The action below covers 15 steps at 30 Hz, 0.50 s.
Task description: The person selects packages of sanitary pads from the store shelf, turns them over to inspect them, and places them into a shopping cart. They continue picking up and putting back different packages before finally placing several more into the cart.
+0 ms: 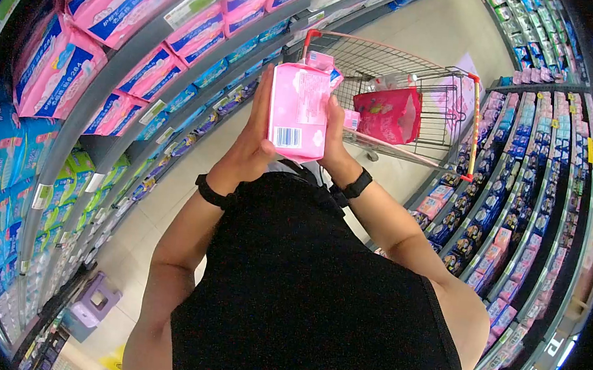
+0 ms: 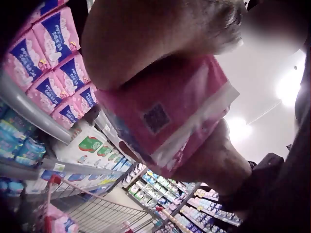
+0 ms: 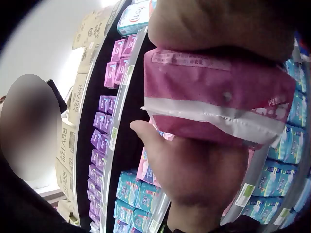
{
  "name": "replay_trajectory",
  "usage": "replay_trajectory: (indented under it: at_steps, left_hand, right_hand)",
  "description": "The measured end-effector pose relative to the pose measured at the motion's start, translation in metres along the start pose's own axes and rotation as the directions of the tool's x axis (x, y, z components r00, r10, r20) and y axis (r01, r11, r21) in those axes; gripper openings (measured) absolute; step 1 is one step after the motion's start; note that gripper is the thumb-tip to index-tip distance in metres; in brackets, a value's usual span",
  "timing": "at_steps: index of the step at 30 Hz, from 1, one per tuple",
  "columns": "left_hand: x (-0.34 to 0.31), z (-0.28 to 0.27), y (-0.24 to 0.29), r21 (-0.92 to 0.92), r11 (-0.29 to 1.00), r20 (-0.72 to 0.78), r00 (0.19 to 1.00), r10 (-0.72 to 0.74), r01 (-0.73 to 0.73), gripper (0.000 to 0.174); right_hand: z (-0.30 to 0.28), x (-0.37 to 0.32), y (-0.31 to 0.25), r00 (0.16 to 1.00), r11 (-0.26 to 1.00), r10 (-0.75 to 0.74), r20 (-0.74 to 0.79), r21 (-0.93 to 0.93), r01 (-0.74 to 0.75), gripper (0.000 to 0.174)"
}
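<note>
A pink sanitary pad pack (image 1: 299, 114) is held up in front of the chest, with a barcode and small print on the side facing the head camera. My left hand (image 1: 250, 134) grips its left side, thumb near the lower corner. From the other side my right hand (image 1: 338, 146) holds it, thumb along the edge. In the left wrist view the pack (image 2: 155, 119) shows a small square code and a pale sealed seam. The right wrist view has the same pack (image 3: 214, 87) between both hands, its white seam running lengthwise.
A wire shopping cart (image 1: 422, 69) stands just ahead, holding a red bag (image 1: 387, 114) and pink packs. Shelves of pink pad packs (image 1: 125, 1) and blue packs (image 1: 7, 150) line the left. More stocked shelves (image 1: 519, 171) curve along the right. A purple step stool (image 1: 94, 301) sits behind on the left.
</note>
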<state>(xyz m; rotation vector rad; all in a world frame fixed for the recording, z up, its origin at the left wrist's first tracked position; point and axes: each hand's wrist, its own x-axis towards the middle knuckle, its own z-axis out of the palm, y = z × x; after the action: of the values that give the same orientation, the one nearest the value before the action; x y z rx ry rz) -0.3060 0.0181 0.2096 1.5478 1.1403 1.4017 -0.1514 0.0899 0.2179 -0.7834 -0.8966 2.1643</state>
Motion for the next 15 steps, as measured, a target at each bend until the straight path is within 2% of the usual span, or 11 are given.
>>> replay_trajectory:
  at_steps: [1, 7, 10, 13, 15]
  left_hand:
    - [-0.001, 0.000, -0.004, -0.010, 1.000, 0.007, 1.000, -0.006, 0.006, 0.120]
    - [-0.001, 0.010, -0.010, -0.135, 0.989, -0.033, 0.997, -0.067, 0.062, 0.119]
    - [0.010, 0.012, 0.009, -0.174, 0.985, -0.069, 0.997, -0.036, 0.023, 0.119]
    - [0.014, 0.018, 0.007, -0.223, 0.972, -0.086, 0.995, 0.055, -0.073, 0.118]
    - [0.014, 0.022, 0.007, -0.262, 0.962, -0.081, 0.995, 0.053, -0.072, 0.117]
  right_hand:
    - [0.001, 0.000, -0.001, 1.000, 1.000, 0.004, -0.002, -0.025, -0.004, 0.078]
    - [-0.010, -0.002, 0.001, 0.999, 0.992, -0.019, -0.041, -0.128, 0.013, 0.077]
    - [-0.018, -0.004, 0.007, 0.990, 0.979, -0.123, -0.064, -0.172, 0.110, 0.076]
    - [-0.025, -0.010, 0.009, 0.989, 0.982, -0.132, -0.064, -0.147, 0.121, 0.074]
    - [-0.022, -0.015, 0.003, 0.980, 0.956, -0.196, -0.036, -0.232, 0.182, 0.077]
